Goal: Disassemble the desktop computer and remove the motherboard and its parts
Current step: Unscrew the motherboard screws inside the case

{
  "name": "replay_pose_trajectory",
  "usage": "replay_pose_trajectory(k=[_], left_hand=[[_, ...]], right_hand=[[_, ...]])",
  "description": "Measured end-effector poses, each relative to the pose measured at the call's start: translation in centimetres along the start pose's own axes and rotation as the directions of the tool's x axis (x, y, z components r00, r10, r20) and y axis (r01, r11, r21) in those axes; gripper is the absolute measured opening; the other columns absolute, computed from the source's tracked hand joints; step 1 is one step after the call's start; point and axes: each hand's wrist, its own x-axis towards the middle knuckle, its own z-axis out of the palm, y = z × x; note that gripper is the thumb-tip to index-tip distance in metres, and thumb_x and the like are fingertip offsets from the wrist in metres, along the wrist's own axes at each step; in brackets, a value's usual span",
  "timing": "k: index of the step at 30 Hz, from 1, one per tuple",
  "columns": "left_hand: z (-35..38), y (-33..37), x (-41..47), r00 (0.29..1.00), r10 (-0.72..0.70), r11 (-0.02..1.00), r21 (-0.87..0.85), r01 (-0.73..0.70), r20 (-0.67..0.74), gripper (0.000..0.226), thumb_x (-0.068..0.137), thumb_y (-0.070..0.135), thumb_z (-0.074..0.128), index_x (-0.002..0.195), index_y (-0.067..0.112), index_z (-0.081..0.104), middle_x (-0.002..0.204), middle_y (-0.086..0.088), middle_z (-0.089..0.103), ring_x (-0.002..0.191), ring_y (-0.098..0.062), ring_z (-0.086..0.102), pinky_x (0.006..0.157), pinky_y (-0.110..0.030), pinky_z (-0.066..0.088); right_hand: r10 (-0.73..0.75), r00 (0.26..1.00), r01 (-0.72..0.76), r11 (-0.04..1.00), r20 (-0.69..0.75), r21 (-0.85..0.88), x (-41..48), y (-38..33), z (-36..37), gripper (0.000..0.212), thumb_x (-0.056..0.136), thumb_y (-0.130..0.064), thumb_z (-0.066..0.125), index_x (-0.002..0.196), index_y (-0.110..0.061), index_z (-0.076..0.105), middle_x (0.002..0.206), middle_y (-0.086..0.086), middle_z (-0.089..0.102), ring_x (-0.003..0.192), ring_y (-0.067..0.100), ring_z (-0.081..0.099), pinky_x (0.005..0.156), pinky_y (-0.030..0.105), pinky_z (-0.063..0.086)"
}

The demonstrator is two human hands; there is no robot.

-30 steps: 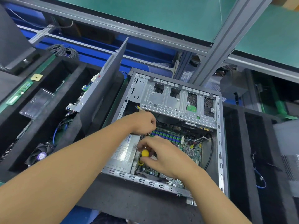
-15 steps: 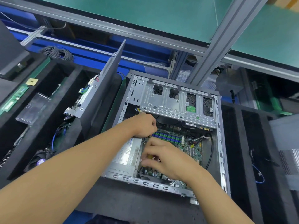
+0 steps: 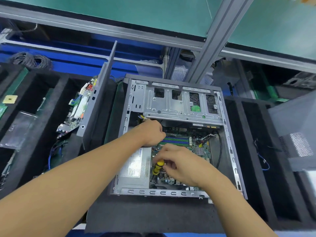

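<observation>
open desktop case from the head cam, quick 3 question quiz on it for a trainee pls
1. True or false: the right hand grips the yellow-handled screwdriver above the green motherboard.
2. Fill in: the silver labelled power supply box lies on the motherboard's ___ side in the picture.
3. The left hand is: A beside the blue and green memory slots; B gripping the screwdriver; C flat on the power supply box.
Key: 1 true; 2 left; 3 A.
</observation>
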Motion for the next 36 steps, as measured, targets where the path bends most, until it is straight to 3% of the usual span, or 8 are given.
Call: replay_pose_trajectory(k=[4, 7, 12, 17, 20, 23, 28, 36], left_hand=[[0.0, 0.0, 0.0, 1.000, 0.013, 1.000, -0.006, -0.013, -0.002, 0.028, 0.090, 0.032, 0.050, 0.077, 0.013, 0.067, 0.076, -0.007, 0.069, 0.063, -0.021, 0.059, 0.053, -0.027, 0.041], [-0.1, 0.0, -0.1, 1.000, 0.008, 1.000, 0.005, -0.008, -0.017, 0.028, 0.091, 0.032, 0.050, 0.077, 0.013, 0.065, 0.073, -0.007, 0.066, 0.056, -0.019, 0.052, 0.051, -0.026, 0.037], [-0.1, 0.1, -0.2, 0.999, 0.023, 0.999, 0.023, -0.022, -0.032, 0.027, 0.092, 0.032, 0.050, 0.070, 0.019, 0.060, 0.068, -0.001, 0.061, 0.057, -0.017, 0.051, 0.051, -0.026, 0.034], [-0.1, 0.2, -0.2, 0.999, 0.017, 1.000, 0.026, -0.016, -0.030, 0.026, 0.092, 0.034, 0.050, 0.073, 0.019, 0.062, 0.073, -0.003, 0.064, 0.062, -0.019, 0.056, 0.053, -0.026, 0.037], [-0.1, 0.2, -0.2, 1.000, 0.009, 0.999, 0.033, -0.008, -0.022, 0.025, 0.091, 0.033, 0.050, 0.074, 0.020, 0.062, 0.073, -0.002, 0.065, 0.061, -0.018, 0.056, 0.052, -0.026, 0.037], [-0.1, 0.3, -0.2, 1.000, 0.005, 0.999, 0.035, -0.004, -0.018, 0.024, 0.091, 0.033, 0.051, 0.073, 0.021, 0.062, 0.072, -0.002, 0.065, 0.060, -0.018, 0.056, 0.052, -0.026, 0.037], [-0.1, 0.3, 0.0, 1.000, 0.005, 0.999, 0.034, -0.005, -0.010, 0.026, 0.091, 0.032, 0.051, 0.069, 0.021, 0.060, 0.072, -0.001, 0.064, 0.059, -0.016, 0.054, 0.052, -0.026, 0.035], [0.0, 0.3, -0.2, 0.999, 0.015, 0.999, 0.029, -0.014, -0.029, 0.028, 0.091, 0.032, 0.052, 0.068, 0.018, 0.062, 0.071, -0.002, 0.065, 0.058, -0.017, 0.054, 0.052, -0.026, 0.037]], right_hand=[[0.007, 0.999, -0.004, 0.997, -0.034, 0.078, -0.5, -0.4, 0.5, 0.016, 0.090, -0.018, 0.067, 0.104, -0.023, 0.071, 0.107, -0.008, 0.048, 0.079, 0.004, 0.051, 0.081, 0.020, 0.045], [0.039, 0.997, -0.040, 0.999, -0.072, -0.003, -0.3, -0.4, 0.7, 0.016, 0.093, -0.036, 0.067, 0.098, -0.021, 0.071, 0.103, -0.007, 0.044, 0.084, 0.011, 0.048, 0.083, 0.032, 0.045], [0.040, 0.994, -0.040, 0.999, -0.104, -0.007, -0.1, -1.0, 0.9, 0.033, 0.090, -0.029, 0.068, 0.121, -0.032, 0.058, 0.098, -0.015, 0.047, 0.077, 0.002, 0.047, 0.081, 0.029, 0.047], [0.064, 0.992, -0.064, 0.998, -0.105, 0.010, -0.3, -0.7, 0.7, 0.024, 0.088, -0.008, 0.060, 0.107, -0.021, 0.065, 0.099, -0.013, 0.049, 0.072, -0.001, 0.049, 0.076, 0.022, 0.044], [0.033, 0.992, -0.025, 0.997, -0.125, 0.068, -0.7, -0.9, 0.9, 0.007, 0.091, -0.028, 0.065, 0.097, -0.025, 0.066, 0.102, -0.014, 0.051, 0.079, 0.001, 0.051, 0.079, 0.024, 0.047], [0.018, 0.981, -0.012, 0.999, -0.195, 0.033, -0.6, -0.8, 1.7, 0.019, 0.094, -0.041, 0.063, 0.093, -0.023, 0.066, 0.101, -0.012, 0.051, 0.083, 0.005, 0.048, 0.080, 0.032, 0.047], [-0.052, 0.943, 0.039, 0.998, -0.330, -0.044, -0.2, -0.4, 2.7, 0.013, 0.094, -0.025, 0.065, 0.105, -0.019, 0.061, 0.097, -0.015, 0.045, 0.086, 0.007, 0.044, 0.077, 0.035, 0.047], [0.059, 0.953, 0.018, 0.969, -0.297, 0.247, -0.1, 1.1, 4.0, 0.031, 0.085, -0.010, 0.054, 0.114, -0.018, 0.061, 0.107, -0.005, 0.056, 0.099, 0.010, 0.052, 0.088, 0.028, 0.045]])
